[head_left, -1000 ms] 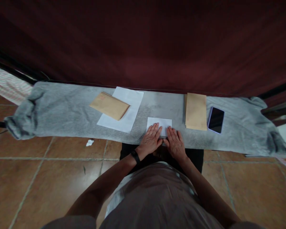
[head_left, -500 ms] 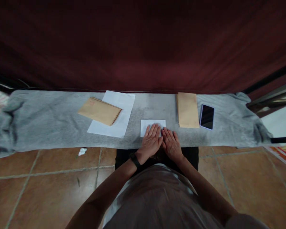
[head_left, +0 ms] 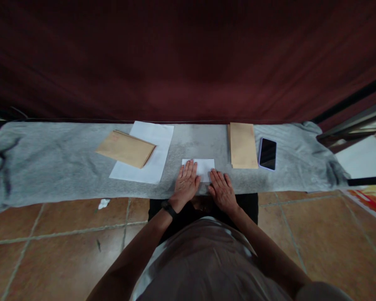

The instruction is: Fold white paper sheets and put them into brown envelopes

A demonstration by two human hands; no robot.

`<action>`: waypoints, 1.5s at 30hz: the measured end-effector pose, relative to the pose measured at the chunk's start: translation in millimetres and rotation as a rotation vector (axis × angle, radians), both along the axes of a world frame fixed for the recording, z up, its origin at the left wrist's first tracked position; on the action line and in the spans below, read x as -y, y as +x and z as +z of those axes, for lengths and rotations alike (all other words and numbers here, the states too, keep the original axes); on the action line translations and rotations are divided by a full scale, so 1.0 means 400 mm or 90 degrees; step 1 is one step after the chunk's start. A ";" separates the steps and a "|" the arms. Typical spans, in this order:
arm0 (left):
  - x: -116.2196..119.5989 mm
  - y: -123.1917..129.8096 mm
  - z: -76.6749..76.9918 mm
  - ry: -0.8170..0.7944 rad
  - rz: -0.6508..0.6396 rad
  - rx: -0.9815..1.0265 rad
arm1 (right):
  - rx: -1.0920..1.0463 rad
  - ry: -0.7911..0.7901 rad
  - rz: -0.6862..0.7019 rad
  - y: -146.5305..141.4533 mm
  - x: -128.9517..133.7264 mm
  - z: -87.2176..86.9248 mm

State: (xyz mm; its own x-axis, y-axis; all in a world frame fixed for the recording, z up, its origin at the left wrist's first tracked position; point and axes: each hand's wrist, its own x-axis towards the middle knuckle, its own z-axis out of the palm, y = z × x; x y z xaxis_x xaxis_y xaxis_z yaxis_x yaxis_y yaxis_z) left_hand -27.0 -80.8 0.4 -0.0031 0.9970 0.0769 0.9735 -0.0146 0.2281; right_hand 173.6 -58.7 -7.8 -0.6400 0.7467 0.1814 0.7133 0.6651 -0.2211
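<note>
Paper lies there, left hand over its eight o'clock side, right hand at four, both flattened, gripping nothing I see.

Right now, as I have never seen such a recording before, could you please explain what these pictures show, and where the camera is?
There is no machine, only a person working bare-handed. One head-worn camera takes every picture, looking forward and down. In front lies a surface covered with grey cloth. The left hand lies flat over the left part of a small white paper; the right hand has its fingertips at the right edge. Neither hand appears to grip anything. Left of them, brown paper pieces, perhaps envelopes, lie partly on a larger white sheet. Right of them are a brown stack and, beside it, a phone.
</note>
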 end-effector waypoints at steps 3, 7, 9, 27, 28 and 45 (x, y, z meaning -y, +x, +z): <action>0.006 -0.013 -0.003 0.013 0.020 0.006 | -0.005 -0.022 -0.005 -0.001 -0.001 0.010; 0.007 -0.014 -0.004 0.017 0.018 -0.001 | -0.025 -0.044 -0.019 -0.022 -0.016 0.026; 0.007 -0.013 -0.003 0.018 0.013 -0.009 | -0.036 -0.045 -0.016 -0.042 -0.029 0.029; 0.003 -0.017 -0.007 0.028 0.012 -0.013 | -0.022 -0.066 -0.061 -0.067 -0.162 0.021; 0.004 -0.017 -0.007 0.033 0.012 -0.009 | -0.021 -0.072 -0.066 -0.070 -0.175 0.025; 0.025 -0.033 0.010 0.132 0.033 0.132 | -0.256 -0.377 -0.139 -0.088 -0.302 0.084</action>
State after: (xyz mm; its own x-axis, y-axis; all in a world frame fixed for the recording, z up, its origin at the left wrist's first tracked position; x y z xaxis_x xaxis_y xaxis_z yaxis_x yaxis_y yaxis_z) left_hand -40.3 -91.0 4.4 -0.0911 0.9584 0.2706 0.9072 -0.0322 0.4195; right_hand 138.6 62.2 25.8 -0.4347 0.8947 -0.1025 0.6042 0.2053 -0.7699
